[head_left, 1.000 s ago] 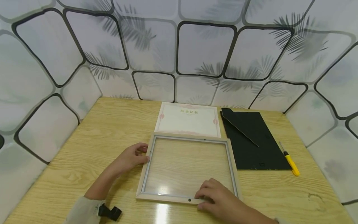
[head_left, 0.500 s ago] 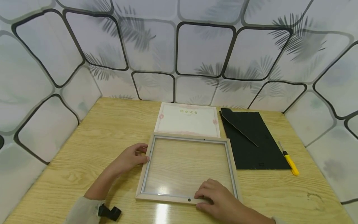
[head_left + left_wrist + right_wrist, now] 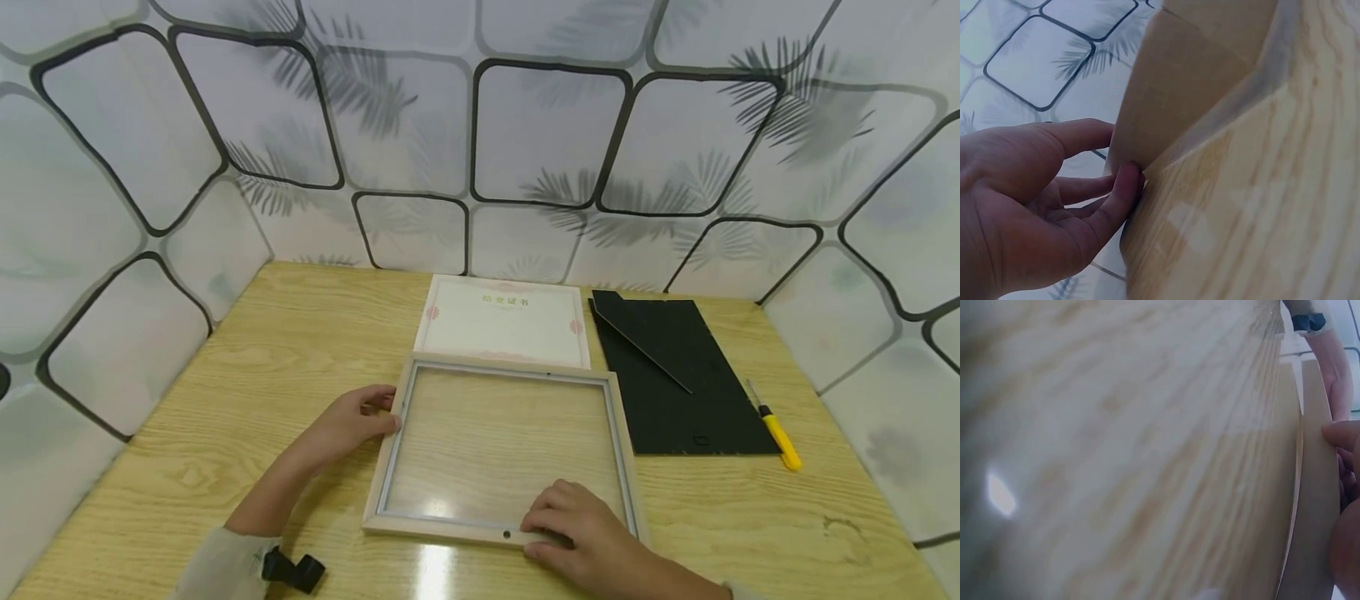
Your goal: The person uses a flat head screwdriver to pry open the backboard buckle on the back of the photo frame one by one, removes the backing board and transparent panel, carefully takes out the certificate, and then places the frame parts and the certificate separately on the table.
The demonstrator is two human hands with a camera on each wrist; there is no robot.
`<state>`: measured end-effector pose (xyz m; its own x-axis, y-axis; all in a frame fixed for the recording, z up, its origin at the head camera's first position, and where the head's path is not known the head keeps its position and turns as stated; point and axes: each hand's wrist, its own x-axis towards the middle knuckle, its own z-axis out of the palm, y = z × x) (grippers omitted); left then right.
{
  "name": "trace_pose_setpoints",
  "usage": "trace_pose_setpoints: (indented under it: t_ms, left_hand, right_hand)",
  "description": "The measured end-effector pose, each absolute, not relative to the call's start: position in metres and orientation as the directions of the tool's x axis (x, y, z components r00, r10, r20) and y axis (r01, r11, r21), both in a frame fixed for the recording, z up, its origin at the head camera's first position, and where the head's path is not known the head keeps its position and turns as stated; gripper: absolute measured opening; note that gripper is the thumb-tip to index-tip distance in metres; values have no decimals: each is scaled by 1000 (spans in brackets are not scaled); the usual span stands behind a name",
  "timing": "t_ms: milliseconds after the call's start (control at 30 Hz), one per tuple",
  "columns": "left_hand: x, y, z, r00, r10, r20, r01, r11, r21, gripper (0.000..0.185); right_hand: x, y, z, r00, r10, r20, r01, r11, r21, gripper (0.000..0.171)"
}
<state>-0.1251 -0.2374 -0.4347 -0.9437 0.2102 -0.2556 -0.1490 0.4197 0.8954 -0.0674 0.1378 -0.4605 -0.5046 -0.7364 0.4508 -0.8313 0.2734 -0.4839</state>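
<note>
Resting flat on the light wooden table (image 3: 225, 392), the picture frame (image 3: 628, 467) sits in front of you, pale wood border with a clear pane through which the table grain shows. Take the frame as your landmark.

Your left hand (image 3: 351, 421) is at the frame's left rail, fingers curled against its outer edge and thumb on top; the left wrist view shows the thumb tip pressed to the frame's corner edge, so the hand is grasping the rail. Your right hand (image 3: 577, 521) lies on the near rail toward the frame's right corner, fingers bent over the wood and onto the pane's edge, pressing down on it rather than wrapped round it. A small dark hole shows in the near rail just left of that hand.

Behind the frame, touching or just shy of its far rail, lies a certificate (image 3: 504, 321) with a pink ornamental border. Right of the frame lies a black backing board (image 3: 678, 392), its stand leg folded flat. Right of that board, a yellow-handled screwdriver (image 3: 776, 432) lies near the table's right edge.

Beyond the table on three sides stand walls (image 3: 547, 125) papered in pale rounded panels with black outlines and grey palm-leaf shadows. A bright glare spot falls on the table just in front of the frame's near rail.
</note>
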Motion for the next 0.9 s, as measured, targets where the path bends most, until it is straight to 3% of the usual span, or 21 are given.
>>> trace_pose_setpoints:
  t_ms: [500,900]
  left_hand:
    - [-128,-238,-438,-949,203,-243,-161,350,923,68]
    - [-129,-234,-438,-943,204,-262,-219,212,952,69]
  right_hand:
    - [-65,134,-456,-554,-710,434,-799,309,-516,15]
    - [-68,127,-445,-637,-691,340,-718,373,-588,12]
